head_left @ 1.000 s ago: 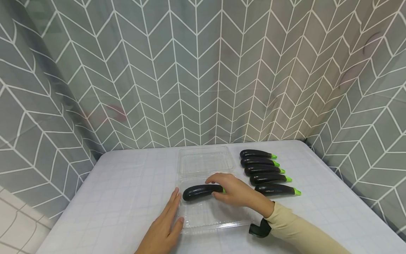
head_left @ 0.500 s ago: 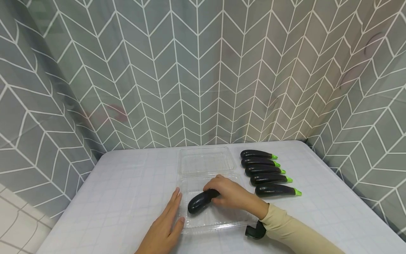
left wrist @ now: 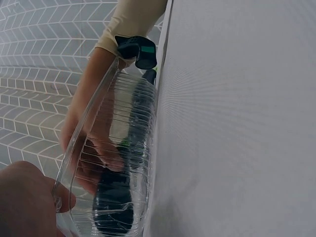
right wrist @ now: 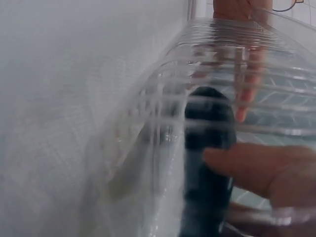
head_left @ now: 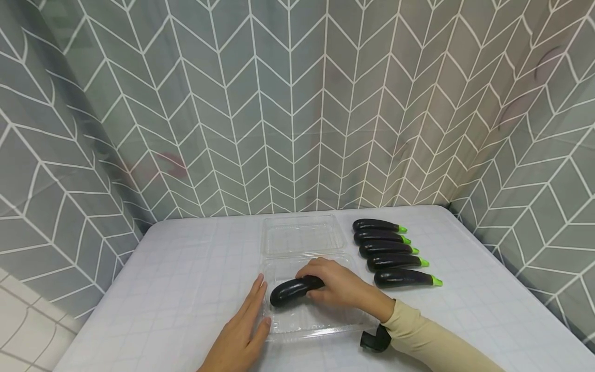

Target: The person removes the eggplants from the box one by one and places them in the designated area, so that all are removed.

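Note:
A clear plastic clamshell container (head_left: pixel 321 325) lies unfolded on the table, its lid (head_left: pixel 302 237) towards the back. Over its base, my right hand (head_left: pixel 334 283) grips a dark, glossy eggplant (head_left: pixel 289 292) by its stem end, which the fingers hide. The rounded end points left. The right wrist view has the thumb (right wrist: pixel 247 163) across the eggplant, seen through the ribbed front wall. My left hand (head_left: pixel 239 330) rests along the container's left side with straight fingers, its thumb by the front left corner. In the left wrist view a fingertip (left wrist: pixel 64 197) touches the rim.
To the right of the container, several eggplants (head_left: pixel 402 278) lie in a column, green stems pointing right. A white cloth (head_left: pixel 195 268) covers the table. A patterned grey curtain (head_left: pixel 279 129) hangs behind. A black wrist device (head_left: pixel 376 339) sits under the right sleeve.
My right hand has brought the eggplant down towards the container's front, tilting it, then shifted it slightly left and levelled it a little. The green stem is now covered. My left hand stays put.

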A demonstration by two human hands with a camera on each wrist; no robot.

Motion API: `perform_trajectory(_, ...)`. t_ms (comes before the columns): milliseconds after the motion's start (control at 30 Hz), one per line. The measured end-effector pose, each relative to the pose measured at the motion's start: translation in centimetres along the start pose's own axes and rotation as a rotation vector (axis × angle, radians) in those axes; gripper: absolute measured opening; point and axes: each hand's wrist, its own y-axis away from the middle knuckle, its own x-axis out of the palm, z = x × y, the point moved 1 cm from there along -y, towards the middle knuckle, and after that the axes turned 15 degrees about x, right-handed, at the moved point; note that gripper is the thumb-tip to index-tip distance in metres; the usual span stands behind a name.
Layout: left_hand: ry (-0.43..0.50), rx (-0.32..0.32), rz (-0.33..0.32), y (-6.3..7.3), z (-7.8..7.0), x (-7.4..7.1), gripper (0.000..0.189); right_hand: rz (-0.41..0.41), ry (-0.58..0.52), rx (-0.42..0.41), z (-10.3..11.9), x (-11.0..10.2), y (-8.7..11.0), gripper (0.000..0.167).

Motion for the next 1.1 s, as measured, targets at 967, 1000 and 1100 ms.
perform_trajectory(967, 0.004, 0.027, -0.018, 0.0, 0.1, -0.2, 0.071, -0.225, -0.206, -0.057, 0.1, -1.9, 1.2, 0.040)
perform_trajectory(1000, 0.004, 0.026, -0.016, 0.0, 0.1, -0.2, 0.071, -0.225, -0.206, -0.054, 0.1, -1.9, 1.3, 0.040)
perform_trajectory(1100, 0.006, 0.019, -0.012, 0.0, 0.1, -0.2, 0.072, -0.224, -0.199, -0.047, 0.1, -2.0, 1.4, 0.040)
